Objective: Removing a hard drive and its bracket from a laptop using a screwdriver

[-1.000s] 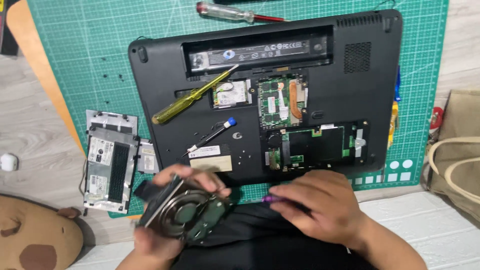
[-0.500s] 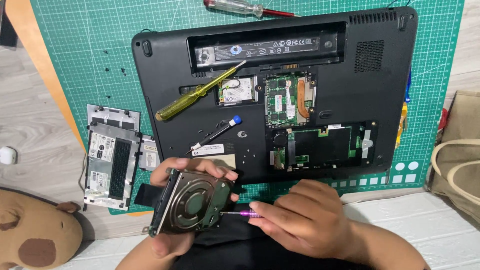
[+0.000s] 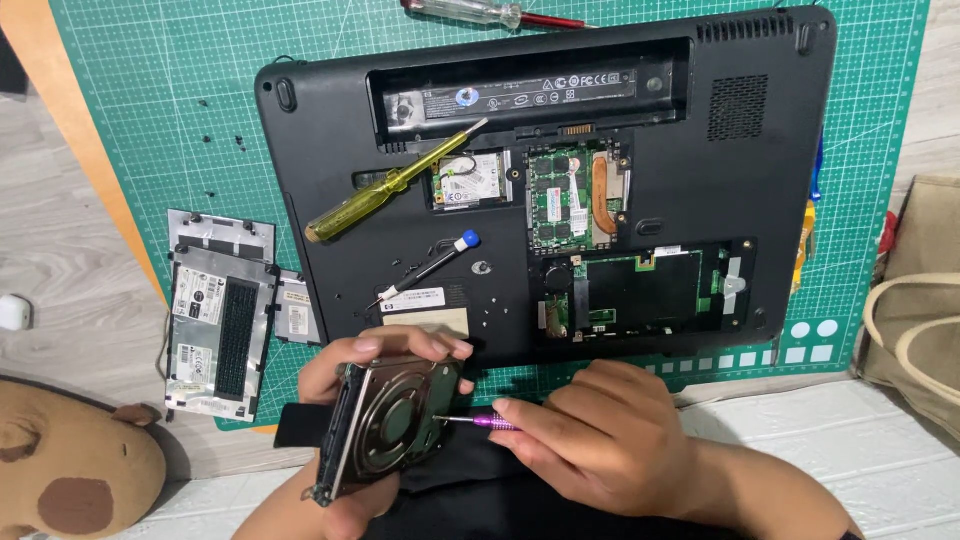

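- Near left corner: a brown plush toy [image 3: 70,470] lies on the pale wood floor, partly cut off by the frame edge.
- Far from the toy, at the left edge: a small white object [image 3: 14,313], too small to identify.
- Left of centre, on the edge of the green cutting mat [image 3: 150,110]: 2 removed cover panels, a larger one [image 3: 215,315] with a vented slot and a smaller one [image 3: 296,318] just beside it on the right.
- Left hand [image 3: 360,375]: fingers curled around a metal hard drive in its bracket [image 3: 385,425], gripping its far and near edges. The drive is held tilted, near centre, just in front of the laptop's near edge and above dark fabric.
- Centre: a black laptop [image 3: 330,150] lies bottom-up on the mat with its bays uncovered and circuit boards exposed.
- On the laptop: a yellow-handled screwdriver [image 3: 385,190] rests diagonally on the left part; a thin black tool with a blue cap [image 3: 430,265] lies nearer, close to the middle.
- Right hand [image 3: 600,435]: fingers pinched closed on a small purple screwdriver [image 3: 480,422], whose tip touches the right side of the drive.
- Far centre: a red-handled screwdriver [image 3: 490,13] lies on the mat beyond the laptop.
- Right edge: a tan canvas bag [image 3: 915,300] sits beside the mat.
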